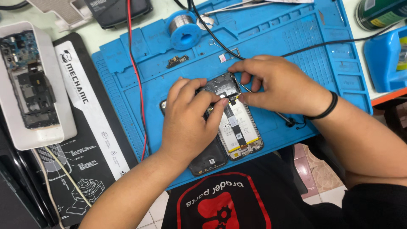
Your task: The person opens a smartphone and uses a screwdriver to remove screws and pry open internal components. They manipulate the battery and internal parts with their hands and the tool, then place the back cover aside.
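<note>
Opened phone (237, 135) lies on the blue mat (296, 55), long axis running toward the person. Left hand (190, 123) pinches its upper edge; right hand (275, 82), equally near, presses a thin metal tool (280, 115) there.

hands 2 (186, 123) (275, 82) | opened phones 2 (237, 131) (32, 80) | solder spool 1 (183, 29) | blue mat 1 (305, 46)
</note>
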A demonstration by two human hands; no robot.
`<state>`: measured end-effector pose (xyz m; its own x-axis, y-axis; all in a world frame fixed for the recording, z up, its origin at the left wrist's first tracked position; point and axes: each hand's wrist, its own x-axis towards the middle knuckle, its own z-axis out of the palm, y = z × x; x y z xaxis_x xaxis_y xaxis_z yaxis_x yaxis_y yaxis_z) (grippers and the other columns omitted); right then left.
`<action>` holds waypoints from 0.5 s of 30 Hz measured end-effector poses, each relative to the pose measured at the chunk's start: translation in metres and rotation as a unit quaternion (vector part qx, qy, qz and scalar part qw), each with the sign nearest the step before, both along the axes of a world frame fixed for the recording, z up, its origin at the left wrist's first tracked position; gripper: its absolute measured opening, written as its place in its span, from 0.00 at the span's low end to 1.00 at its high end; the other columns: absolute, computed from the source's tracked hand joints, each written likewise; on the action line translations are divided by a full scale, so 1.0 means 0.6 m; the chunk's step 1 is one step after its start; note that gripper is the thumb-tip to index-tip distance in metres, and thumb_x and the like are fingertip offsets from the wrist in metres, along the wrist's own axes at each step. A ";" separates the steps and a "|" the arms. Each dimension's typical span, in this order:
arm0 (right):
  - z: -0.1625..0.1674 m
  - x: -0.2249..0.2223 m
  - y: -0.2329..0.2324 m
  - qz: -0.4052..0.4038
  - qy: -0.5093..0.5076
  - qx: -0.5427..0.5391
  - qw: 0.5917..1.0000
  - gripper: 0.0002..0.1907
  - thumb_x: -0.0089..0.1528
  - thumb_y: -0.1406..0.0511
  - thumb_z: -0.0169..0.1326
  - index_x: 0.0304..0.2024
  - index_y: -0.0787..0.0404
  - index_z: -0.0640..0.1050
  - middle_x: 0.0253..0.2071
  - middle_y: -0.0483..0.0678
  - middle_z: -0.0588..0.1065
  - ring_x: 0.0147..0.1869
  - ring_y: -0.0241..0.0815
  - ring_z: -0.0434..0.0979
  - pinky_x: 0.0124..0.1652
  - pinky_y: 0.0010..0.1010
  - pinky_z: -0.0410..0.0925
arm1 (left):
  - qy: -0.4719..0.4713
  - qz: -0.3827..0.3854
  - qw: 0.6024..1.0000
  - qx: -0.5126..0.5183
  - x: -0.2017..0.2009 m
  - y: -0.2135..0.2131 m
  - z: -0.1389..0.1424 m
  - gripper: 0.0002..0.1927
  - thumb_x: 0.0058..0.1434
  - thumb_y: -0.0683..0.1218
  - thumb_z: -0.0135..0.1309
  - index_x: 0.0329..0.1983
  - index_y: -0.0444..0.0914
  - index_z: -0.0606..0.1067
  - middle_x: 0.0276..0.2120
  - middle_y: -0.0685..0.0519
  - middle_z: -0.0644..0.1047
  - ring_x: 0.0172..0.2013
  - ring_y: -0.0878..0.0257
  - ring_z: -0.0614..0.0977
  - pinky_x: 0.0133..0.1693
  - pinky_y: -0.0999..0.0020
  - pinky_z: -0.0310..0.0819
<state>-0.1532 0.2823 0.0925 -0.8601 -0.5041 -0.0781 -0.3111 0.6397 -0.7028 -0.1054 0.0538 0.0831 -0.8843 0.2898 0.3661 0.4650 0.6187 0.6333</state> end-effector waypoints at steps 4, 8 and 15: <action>-0.010 -0.004 0.003 -0.004 -0.013 -0.021 1.000 0.30 0.50 0.66 0.68 0.56 0.58 0.78 0.39 0.46 0.76 0.35 0.37 0.79 0.31 0.27 0.71 | 0.011 -0.009 1.000 -0.018 -0.001 0.001 0.001 0.09 0.59 0.45 0.67 0.34 0.37 0.79 0.48 0.43 0.77 0.54 0.45 0.75 0.59 0.50 0.69; -0.021 -0.007 0.007 -0.012 -0.033 -0.043 0.998 0.27 0.51 0.67 0.67 0.54 0.57 0.79 0.38 0.45 0.77 0.35 0.34 0.79 0.31 0.24 0.71 | 0.007 -0.056 0.998 -0.038 -0.013 -0.003 0.011 0.11 0.55 0.44 0.67 0.36 0.34 0.79 0.47 0.42 0.77 0.53 0.43 0.75 0.55 0.49 0.69; -0.037 -0.009 0.021 -0.047 -0.086 -0.136 0.986 0.20 0.58 0.70 0.64 0.53 0.59 0.80 0.39 0.43 0.78 0.37 0.27 0.75 0.36 0.18 0.71 | -0.015 -0.123 0.983 -0.133 -0.043 0.009 0.024 0.08 0.55 0.45 0.65 0.32 0.36 0.80 0.43 0.42 0.79 0.47 0.44 0.77 0.51 0.49 0.70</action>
